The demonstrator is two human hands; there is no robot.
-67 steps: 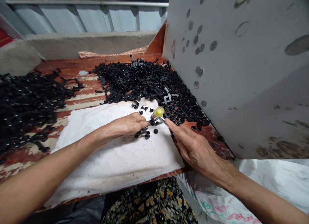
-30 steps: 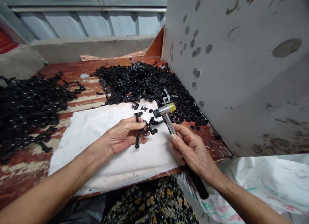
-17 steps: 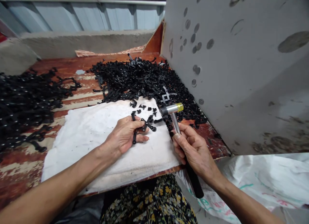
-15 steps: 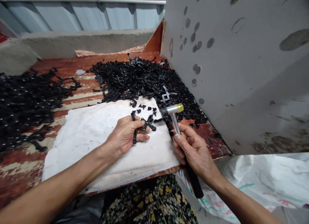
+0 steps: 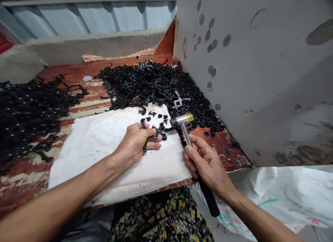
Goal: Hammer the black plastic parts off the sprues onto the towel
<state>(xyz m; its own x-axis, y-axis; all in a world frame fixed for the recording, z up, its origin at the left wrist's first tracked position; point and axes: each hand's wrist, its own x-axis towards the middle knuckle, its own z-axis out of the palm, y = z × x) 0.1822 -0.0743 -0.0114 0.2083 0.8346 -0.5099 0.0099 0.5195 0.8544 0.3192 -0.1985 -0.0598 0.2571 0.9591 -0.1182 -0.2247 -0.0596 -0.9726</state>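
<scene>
My left hand (image 5: 137,139) is closed around a black jointed plastic part (image 5: 158,132), with its arms sticking out past the thumb and below the fingers. That hand rests over a white cloth (image 5: 96,148). In my right hand (image 5: 205,157) is a small mallet (image 5: 182,120) with a black face, a metal body and a yellow face. The fingers wrap round its shaft, and the black grip slants down below the palm. The mallet head hangs just right of the black part, apart from it. Several small black plugs (image 5: 160,116) lie on the cloth beyond my left fingers.
A large heap of black parts (image 5: 145,82) covers the bench behind the cloth. Another pile of linked black pieces (image 5: 26,113) lies to the left. A grey spotted panel (image 5: 247,96) stands along the right side. White printed sacking (image 5: 286,190) is below the bench at right.
The mallet and my right hand have shifted slightly left, bringing the head nearer the black part. My left hand keeps its hold almost unmoved.
</scene>
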